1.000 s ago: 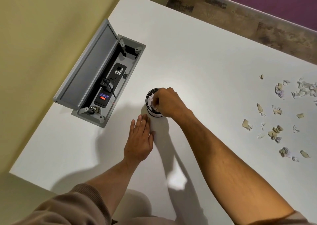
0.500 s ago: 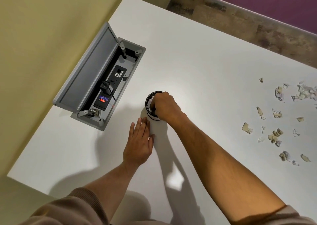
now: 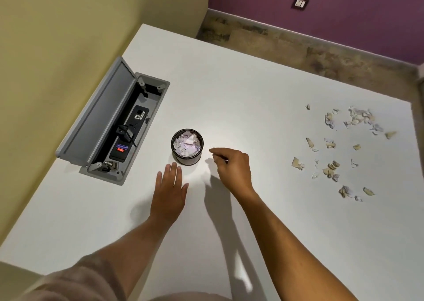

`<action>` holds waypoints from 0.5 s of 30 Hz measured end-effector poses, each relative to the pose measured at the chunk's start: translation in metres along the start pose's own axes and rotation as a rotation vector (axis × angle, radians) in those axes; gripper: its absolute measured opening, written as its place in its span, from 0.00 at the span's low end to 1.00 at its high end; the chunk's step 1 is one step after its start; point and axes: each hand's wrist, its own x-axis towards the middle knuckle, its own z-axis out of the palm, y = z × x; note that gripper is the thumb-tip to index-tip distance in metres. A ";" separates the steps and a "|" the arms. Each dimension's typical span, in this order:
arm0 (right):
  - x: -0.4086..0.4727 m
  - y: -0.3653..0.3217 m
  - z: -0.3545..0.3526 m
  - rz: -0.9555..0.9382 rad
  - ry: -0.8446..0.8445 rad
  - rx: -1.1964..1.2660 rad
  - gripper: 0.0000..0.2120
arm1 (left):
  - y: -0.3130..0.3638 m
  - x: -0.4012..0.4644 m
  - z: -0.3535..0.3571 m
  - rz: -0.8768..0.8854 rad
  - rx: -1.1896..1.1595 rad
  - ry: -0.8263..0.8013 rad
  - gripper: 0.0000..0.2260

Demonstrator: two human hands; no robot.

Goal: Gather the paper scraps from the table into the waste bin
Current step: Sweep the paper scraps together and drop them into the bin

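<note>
Paper scraps [image 3: 337, 149] lie loose on white table [image 3: 252, 94], scattered patch well apart to right of right hand [image 3: 231, 167]; no shared long axis. Waste bin [image 3: 187, 147], small black cylinder nearly full of scraps, sits just left of that hand. Right hand nearer scraps, fingers loosely curled, holding nothing visible. Left hand [image 3: 169, 192] flat on table near bin, fingers straight, close together. Open grey cable box [image 3: 110, 126] set into table at left; yellow and purple walls beyond.
</note>
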 end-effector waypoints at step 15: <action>-0.110 0.115 -0.067 0.321 0.239 0.174 0.12 | 0.085 -0.045 -0.018 0.099 -0.230 -0.033 0.26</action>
